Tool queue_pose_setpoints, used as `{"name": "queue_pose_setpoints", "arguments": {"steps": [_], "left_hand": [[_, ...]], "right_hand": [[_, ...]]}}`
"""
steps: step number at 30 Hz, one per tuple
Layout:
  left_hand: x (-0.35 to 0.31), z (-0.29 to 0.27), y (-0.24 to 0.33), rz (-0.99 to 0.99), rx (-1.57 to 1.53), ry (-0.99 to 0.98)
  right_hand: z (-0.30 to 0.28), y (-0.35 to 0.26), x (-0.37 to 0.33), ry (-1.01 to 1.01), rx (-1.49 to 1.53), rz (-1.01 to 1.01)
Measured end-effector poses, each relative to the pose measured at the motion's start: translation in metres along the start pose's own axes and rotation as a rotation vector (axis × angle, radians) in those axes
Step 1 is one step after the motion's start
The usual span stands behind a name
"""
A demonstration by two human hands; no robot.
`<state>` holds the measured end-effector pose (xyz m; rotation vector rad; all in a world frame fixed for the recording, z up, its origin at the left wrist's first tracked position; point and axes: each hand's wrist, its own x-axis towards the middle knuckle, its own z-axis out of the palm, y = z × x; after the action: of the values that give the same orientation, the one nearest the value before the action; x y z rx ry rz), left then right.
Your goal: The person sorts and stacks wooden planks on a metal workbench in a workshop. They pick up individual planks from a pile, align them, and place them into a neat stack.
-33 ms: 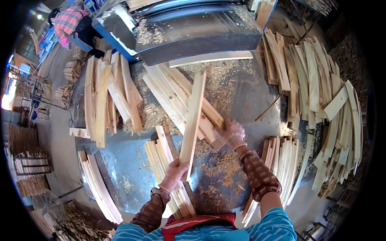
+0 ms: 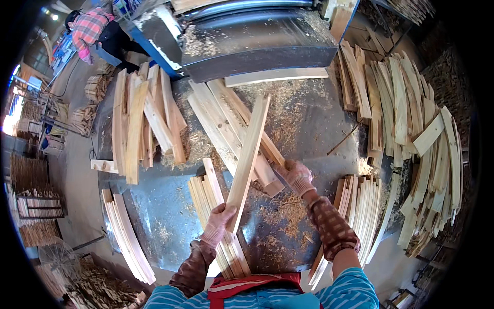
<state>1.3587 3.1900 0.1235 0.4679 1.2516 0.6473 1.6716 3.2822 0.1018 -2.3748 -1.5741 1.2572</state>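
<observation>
Long flat wooden strip: pale cream-yellow. Left knitted glove, right knitted glove: pale pink. Right tubular cloth oversleeve: brown, lighter squares. Wearer's cloth shirt: turquoise, thin white stripes. Cloth bib: red, white trim. Flat metal tabletop: dark blue-grey. Co-worker's cloth shirt: pink-and-grey plaid.

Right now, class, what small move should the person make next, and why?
Probably draw the lower plank out of the loose pile with the right hand, because that hand is at the plank's near end, while the left hand holds another plank slantwise above the pile.
</observation>
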Motion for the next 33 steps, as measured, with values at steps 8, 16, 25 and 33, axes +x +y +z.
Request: {"name": "queue_pose_setpoints", "arguments": {"steps": [8, 16, 25, 33], "left_hand": [[-0.054, -0.018, -0.006, 0.112, -0.042, 0.163], [-0.061, -0.035, -0.009, -0.036, -0.048, -0.177], [-0.078, 0.034, -0.090, -0.054, -0.254, -0.236], [-0.102, -0.006, -0.104, -0.132, -0.305, -0.408]], "right_hand": [[0.055, -0.067, -0.021, 0.199, -0.042, 0.000], [0.065, -0.052, -0.084, 0.193, 0.251, -0.155], [0.122, 0.015, -0.261, -0.117, 1.565, 0.025], [0.181, 0.128, -0.333, 0.372, 0.820, 0.155]]}}
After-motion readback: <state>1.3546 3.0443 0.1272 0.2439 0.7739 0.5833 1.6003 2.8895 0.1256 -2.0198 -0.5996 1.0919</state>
